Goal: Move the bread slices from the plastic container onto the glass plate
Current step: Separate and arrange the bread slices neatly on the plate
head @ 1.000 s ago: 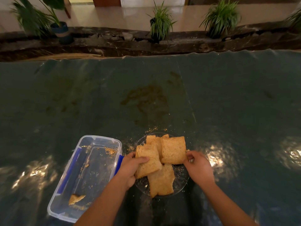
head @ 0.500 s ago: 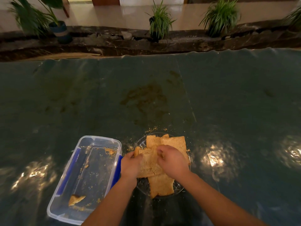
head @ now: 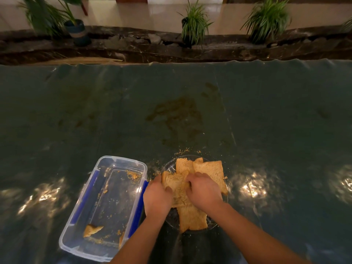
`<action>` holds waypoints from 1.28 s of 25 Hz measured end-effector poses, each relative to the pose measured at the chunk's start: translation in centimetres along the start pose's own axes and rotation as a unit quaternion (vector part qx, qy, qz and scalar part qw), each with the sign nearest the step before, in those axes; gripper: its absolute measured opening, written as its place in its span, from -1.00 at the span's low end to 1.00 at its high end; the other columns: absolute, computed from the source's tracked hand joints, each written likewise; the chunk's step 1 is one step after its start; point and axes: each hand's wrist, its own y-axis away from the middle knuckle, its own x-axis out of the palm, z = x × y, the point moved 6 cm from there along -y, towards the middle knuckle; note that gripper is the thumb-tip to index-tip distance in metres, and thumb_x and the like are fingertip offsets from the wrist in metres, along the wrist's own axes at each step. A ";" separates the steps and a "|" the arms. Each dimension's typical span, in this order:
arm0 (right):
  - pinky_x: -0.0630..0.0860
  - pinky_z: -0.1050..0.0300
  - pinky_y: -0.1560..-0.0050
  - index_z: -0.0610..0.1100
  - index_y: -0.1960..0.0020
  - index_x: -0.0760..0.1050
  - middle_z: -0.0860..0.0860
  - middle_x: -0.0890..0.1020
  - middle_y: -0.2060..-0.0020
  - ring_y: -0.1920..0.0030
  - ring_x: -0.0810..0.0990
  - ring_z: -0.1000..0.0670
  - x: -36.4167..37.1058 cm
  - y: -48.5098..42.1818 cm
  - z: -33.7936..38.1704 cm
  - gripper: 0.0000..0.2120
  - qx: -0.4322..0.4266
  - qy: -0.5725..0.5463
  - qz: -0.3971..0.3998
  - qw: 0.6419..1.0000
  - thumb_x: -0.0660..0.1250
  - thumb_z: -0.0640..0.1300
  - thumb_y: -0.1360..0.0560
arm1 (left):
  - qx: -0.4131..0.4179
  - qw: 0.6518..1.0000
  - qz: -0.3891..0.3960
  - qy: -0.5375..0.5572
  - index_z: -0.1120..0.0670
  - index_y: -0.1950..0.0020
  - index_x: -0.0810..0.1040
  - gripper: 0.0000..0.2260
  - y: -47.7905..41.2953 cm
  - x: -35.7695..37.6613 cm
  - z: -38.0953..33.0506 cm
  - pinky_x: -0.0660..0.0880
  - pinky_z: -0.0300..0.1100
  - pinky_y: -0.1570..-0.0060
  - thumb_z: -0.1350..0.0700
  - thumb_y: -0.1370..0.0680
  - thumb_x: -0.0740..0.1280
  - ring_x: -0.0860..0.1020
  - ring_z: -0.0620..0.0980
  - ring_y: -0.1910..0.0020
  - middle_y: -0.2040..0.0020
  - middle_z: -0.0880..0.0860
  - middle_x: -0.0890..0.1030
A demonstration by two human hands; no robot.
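Several brown bread slices lie overlapping on the round glass plate near the table's front. My left hand grips the left edge of one bent slice. My right hand presses on the same slice from the right, fingers curled over it. The clear plastic container with blue clips stands just left of the plate and holds only crumbs and a small bread piece near its front end.
The table wears a dark green glossy cloth with a brown stain behind the plate. Crumbs lie around the plate's far rim. Potted plants stand on a dark ledge beyond the table's far edge.
My right hand moved from the plate's right rim onto the left slice, joining my left hand there. That slice now bends upward between both hands.
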 end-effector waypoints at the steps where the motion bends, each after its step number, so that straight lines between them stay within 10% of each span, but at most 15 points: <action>1: 0.54 0.05 0.25 -0.04 -0.07 0.51 0.02 0.59 0.09 0.00 0.51 -0.04 0.0 -0.2 0.1 -0.80 0.005 0.007 -0.004 1.000 0.22 -0.10 -0.48 | 0.008 1.000 0.000 -0.006 0.04 0.01 0.55 -0.91 0.2 0.0 0.0 0.59 -0.17 0.13 0.18 -0.52 0.33 0.57 -0.10 0.18 0.12 -0.01 0.61; 18: 0.52 0.12 0.11 0.02 -0.10 0.56 0.17 0.58 0.05 0.03 0.56 0.06 -3.3 2.4 -6.1 -0.80 0.115 -0.157 -0.099 0.976 0.36 -0.09 -0.48 | 0.041 0.994 0.076 0.063 0.01 -0.18 0.55 -0.71 1.6 0.2 0.4 0.60 0.00 -0.04 0.21 -0.49 0.35 0.59 -0.07 0.02 0.01 -0.01 0.62; 25: 0.57 0.11 0.21 0.03 0.02 0.57 0.13 0.65 0.16 0.06 0.53 0.09 -1.3 4.7 -1.2 -0.84 -0.057 -0.071 -0.064 0.994 0.22 -0.05 -0.52 | 0.074 0.992 0.075 0.073 -0.02 -0.10 0.56 -0.78 2.7 0.1 -0.1 0.58 0.03 -0.07 0.21 -0.50 0.36 0.59 -0.06 -0.01 0.02 -0.04 0.63; 32: 0.51 0.15 0.00 0.00 -0.08 0.53 0.08 0.58 -0.02 -0.09 0.46 0.04 1.9 6.8 -1.2 -0.78 -0.036 -0.067 -0.016 0.997 0.21 -0.06 -0.48 | 0.081 0.992 0.066 0.064 -0.01 -0.16 0.57 -0.77 3.6 0.4 0.4 0.54 0.05 -0.17 0.19 -0.52 0.34 0.58 -0.01 -0.09 -0.11 -0.02 0.63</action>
